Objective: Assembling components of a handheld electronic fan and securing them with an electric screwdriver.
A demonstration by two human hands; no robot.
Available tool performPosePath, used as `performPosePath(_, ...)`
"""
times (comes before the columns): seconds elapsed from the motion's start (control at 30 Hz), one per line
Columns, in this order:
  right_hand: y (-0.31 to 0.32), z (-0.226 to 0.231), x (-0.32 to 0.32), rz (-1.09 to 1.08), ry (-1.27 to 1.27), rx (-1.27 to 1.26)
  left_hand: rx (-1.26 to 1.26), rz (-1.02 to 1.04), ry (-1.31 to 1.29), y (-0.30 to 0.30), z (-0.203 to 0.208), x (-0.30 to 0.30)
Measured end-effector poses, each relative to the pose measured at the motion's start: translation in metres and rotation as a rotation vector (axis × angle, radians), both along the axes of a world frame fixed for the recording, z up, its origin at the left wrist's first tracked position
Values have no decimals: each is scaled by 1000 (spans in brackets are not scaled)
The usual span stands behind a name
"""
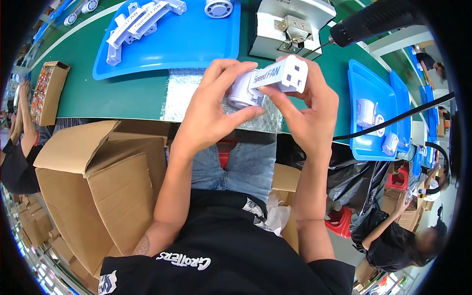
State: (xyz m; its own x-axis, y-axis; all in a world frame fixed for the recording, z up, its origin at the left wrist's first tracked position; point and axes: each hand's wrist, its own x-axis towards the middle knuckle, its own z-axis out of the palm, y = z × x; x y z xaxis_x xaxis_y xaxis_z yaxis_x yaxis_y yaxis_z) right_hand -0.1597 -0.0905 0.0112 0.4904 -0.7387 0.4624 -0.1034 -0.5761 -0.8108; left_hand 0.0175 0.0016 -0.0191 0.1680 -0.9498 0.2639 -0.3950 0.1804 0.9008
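Between my two hands, above the table's near edge, is a small white handheld fan [268, 77]. Thumb and fingers of my left hand [214, 98] curl around its round end. My right hand [312, 101] closes on the boxy handle, with the thumb pressed on its near side. Square holes show in the handle's end, which points right. Below the fan lies a silvery, crinkled mat [184, 93]. Just beyond my right hand stands a metal fixture [290, 34] with a clamp-like block on top.
A black electric screwdriver [376, 22] slants in from the upper right. Blue trays [167, 64] [356, 120] hold white fan parts. A black cable [393, 123] crosses at right. Left stand a parts box [51, 93] and an open carton [98, 182]. Other people work at both sides.
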Motion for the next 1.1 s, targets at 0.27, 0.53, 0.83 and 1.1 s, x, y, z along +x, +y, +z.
performPosePath(0.27, 0, -7, -13, 91, 21, -252, -112, 95, -8, -2, -6, -6)
performPosePath(0.53, -4, -13, -15, 103, -46, -200, -117, 118, 27, -4, -9, -10)
performPosePath(0.83, -5, -15, -11, 78, -34, -88, -220, 71, -43, -8, -8, -8)
performPosePath(1.1, -7, -10, -14, 68, -8, -83, -138, 26, -2, -7, 1, -10)
